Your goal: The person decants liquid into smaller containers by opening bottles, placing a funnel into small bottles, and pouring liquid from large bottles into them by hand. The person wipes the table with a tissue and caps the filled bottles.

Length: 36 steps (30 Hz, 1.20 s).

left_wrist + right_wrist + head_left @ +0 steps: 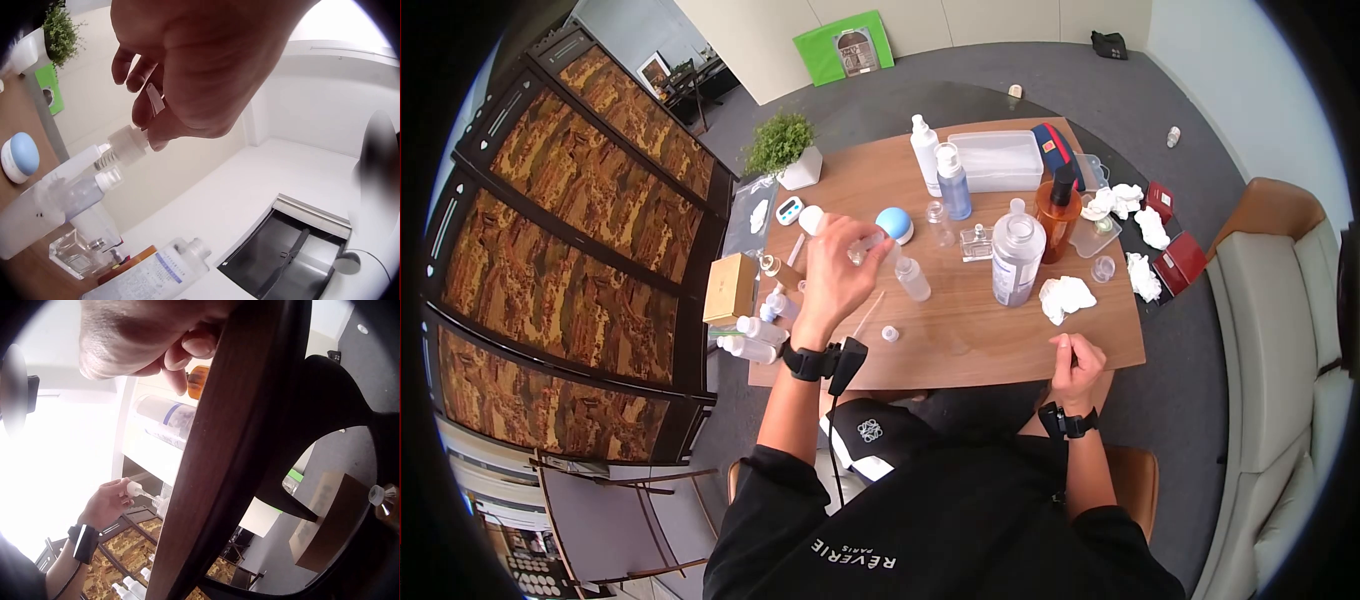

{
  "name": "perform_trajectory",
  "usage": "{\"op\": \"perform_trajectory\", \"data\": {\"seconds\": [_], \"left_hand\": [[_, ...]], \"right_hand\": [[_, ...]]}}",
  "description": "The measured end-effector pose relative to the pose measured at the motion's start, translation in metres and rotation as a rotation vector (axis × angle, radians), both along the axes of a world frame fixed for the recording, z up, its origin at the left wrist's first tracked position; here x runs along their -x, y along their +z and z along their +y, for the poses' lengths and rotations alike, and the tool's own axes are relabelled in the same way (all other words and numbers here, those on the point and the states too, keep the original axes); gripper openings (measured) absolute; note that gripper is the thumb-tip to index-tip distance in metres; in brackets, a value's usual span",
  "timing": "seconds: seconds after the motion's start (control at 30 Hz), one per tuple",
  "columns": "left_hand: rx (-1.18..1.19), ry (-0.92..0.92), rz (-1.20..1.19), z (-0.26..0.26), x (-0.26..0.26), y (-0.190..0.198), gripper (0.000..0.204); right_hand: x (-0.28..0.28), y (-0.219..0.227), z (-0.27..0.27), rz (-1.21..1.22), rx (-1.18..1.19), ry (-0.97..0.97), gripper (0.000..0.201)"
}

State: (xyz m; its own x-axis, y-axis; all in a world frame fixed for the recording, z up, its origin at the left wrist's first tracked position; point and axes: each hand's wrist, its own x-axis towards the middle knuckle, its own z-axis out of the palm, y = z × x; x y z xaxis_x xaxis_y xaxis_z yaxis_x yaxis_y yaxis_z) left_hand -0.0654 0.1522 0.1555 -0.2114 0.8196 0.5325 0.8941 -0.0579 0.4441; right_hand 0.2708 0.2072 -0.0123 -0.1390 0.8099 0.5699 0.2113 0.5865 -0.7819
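Observation:
My left hand (840,275) pinches a whitish pump head (128,145) with a spring showing under its collar. Its thin stem points down at the mouth of a small translucent bottle (913,281), which stands just right of the hand. Behind the fingers sits a round jar with a blue lid (893,224). A small white cap (890,333) lies in front of the bottle, with a thin stick (868,313) beside it. My right hand (1079,368) rests at the table's front edge, fingers loosely curled and holding nothing, near a crumpled white tissue (1067,298).
A big clear labelled bottle (1017,262), an amber pump bottle (1057,222) and a glass perfume bottle (977,243) stand right of centre. Several small bottles (750,347) and a cardboard box (731,287) crowd the left edge. At the back are a plant (784,148) and a clear plastic bin (997,162).

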Motion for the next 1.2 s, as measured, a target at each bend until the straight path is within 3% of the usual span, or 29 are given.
{"op": "perform_trajectory", "data": {"seconds": [0.2, 0.4, 0.47, 0.5, 0.57, 0.67, 0.8, 0.9, 0.93, 1.0, 1.07, 1.17, 1.2], "left_hand": [[0.061, -0.048, 0.058, 0.012, 0.003, -0.033, 0.020], [0.181, -0.021, -0.078, 0.007, 0.000, -0.040, 0.029], [0.218, -0.039, -0.273, 0.006, 0.004, -0.046, 0.049], [0.210, -0.035, -0.276, 0.003, 0.003, -0.047, 0.049], [0.002, -0.020, -0.313, -0.004, -0.002, -0.050, 0.064], [-0.073, 0.096, -0.223, -0.017, -0.004, -0.050, 0.073], [-0.201, 0.202, -0.175, -0.032, -0.016, -0.060, 0.056], [-0.368, 0.205, -0.116, -0.031, -0.030, -0.072, 0.043], [-0.397, 0.204, -0.059, -0.032, -0.034, -0.070, 0.039], [-0.414, 0.191, -0.049, -0.030, -0.041, -0.063, 0.038], [-0.336, 0.092, -0.041, -0.020, -0.042, -0.056, 0.027], [-0.255, 0.094, 0.051, -0.004, -0.041, -0.058, 0.020], [-0.258, 0.122, 0.052, -0.002, -0.043, -0.057, 0.020]], "right_hand": [[0.000, -0.001, 0.001, 0.013, -0.043, 0.003, 0.017], [0.000, 0.000, 0.000, -0.012, -0.053, 0.021, 0.016], [0.003, 0.006, -0.003, -0.094, -0.096, 0.086, 0.010], [0.009, 0.014, -0.005, -0.098, -0.103, 0.091, 0.010], [0.031, 0.036, -0.014, -0.130, -0.092, 0.265, 0.006], [0.074, 0.059, -0.015, -0.159, -0.005, 0.425, 0.031], [0.138, 0.055, 0.006, -0.220, -0.021, 0.470, 0.060], [0.173, 0.048, 0.022, -0.242, -0.008, 0.475, 0.070], [0.177, 0.050, 0.025, -0.257, -0.030, 0.495, 0.070], [0.185, 0.053, 0.026, -0.315, 0.140, 0.523, 0.070], [0.192, 0.042, 0.028, -0.245, 0.040, 0.516, 0.059], [0.189, 0.037, 0.033, -0.310, 0.029, 0.480, 0.033], [0.190, 0.034, 0.035, -0.314, 0.021, 0.508, 0.033]]}}
